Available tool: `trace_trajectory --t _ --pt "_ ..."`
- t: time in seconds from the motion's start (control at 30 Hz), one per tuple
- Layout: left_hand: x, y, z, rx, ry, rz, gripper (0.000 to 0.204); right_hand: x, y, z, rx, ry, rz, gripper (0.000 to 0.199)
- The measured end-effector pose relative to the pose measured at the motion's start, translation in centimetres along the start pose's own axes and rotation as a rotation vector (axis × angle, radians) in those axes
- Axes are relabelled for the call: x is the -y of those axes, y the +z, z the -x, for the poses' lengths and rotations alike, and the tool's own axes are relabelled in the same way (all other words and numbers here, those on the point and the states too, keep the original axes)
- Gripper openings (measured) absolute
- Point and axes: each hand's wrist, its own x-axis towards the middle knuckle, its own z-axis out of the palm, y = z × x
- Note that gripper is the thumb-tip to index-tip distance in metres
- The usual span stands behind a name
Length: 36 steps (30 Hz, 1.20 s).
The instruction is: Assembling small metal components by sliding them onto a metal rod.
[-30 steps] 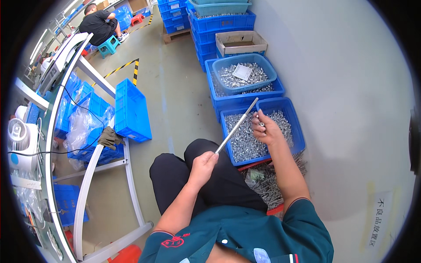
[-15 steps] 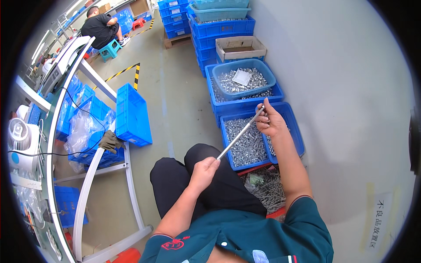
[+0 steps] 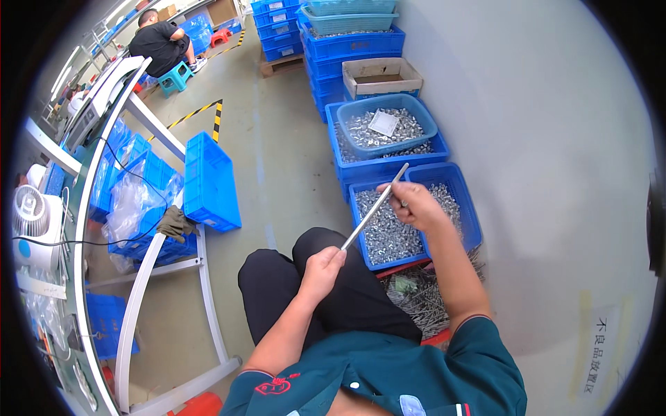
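Note:
A thin silvery metal rod (image 3: 369, 219) slants up and to the right above my knees. My left hand (image 3: 322, 272) is closed around its lower end. Near the upper end, my right hand (image 3: 419, 208) has its fingers curled at the rod, and the rod's tip sticks out past them. A small metallic bit shows among the right fingers, too small to name. Below my right hand stands a blue bin (image 3: 477, 232) with many small silvery metal fittings (image 3: 390, 236) in two parts. Under it lies a heap of thin metal rods (image 3: 429, 305) in a red container.
Behind the bin, a light-blue basket (image 3: 430, 123) of metal parts sits on a larger blue crate, with an open carton (image 3: 380, 67) beyond. Stacked blue crates (image 3: 277, 28) stand farther back. At left are a workbench frame (image 3: 139, 305) and an upright blue crate (image 3: 208, 184). A person sits far off.
My right hand has moved down and left along the rod, leaving its upper tip bare. My left hand keeps its grip at the lower end, almost unmoved.

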Motion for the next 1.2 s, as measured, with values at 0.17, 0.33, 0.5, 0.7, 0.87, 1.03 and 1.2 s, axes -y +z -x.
trace_trajectory --t 0.17,0.33,0.5,0.7,0.87,1.03,1.2 --pt "0.2 -0.4 0.0 0.021 -0.099 0.091 0.025 -5.6 -2.8 -1.5 -0.04 0.255 -0.533 0.017" --pt "0.2 0.2 -0.4 0.029 -0.067 0.097 0.026 -11.7 -7.0 -3.8 -0.341 0.424 -0.779 0.012" --pt "0.0 -0.4 -0.1 0.031 -0.072 0.067 0.026 -8.4 -4.9 -3.1 -0.171 0.222 -0.66 0.012" --pt "0.0 -0.2 -0.2 0.032 -0.09 0.09 0.025 -4.3 -5.2 -1.7 -0.028 -0.003 -0.736 0.017" --pt "0.0 -0.2 0.0 0.035 -0.06 0.013 0.025 -1.8 -5.3 -1.4 0.014 -0.018 -0.763 0.025" --pt "-0.1 -0.1 0.1 0.042 -0.024 -0.036 0.026 -0.2 -5.0 -1.5 0.026 -0.031 -0.727 0.028" --pt "0.0 0.0 0.1 0.033 0.042 -0.067 0.026 1.0 -3.9 -1.3 -0.071 -0.022 -0.545 0.026"
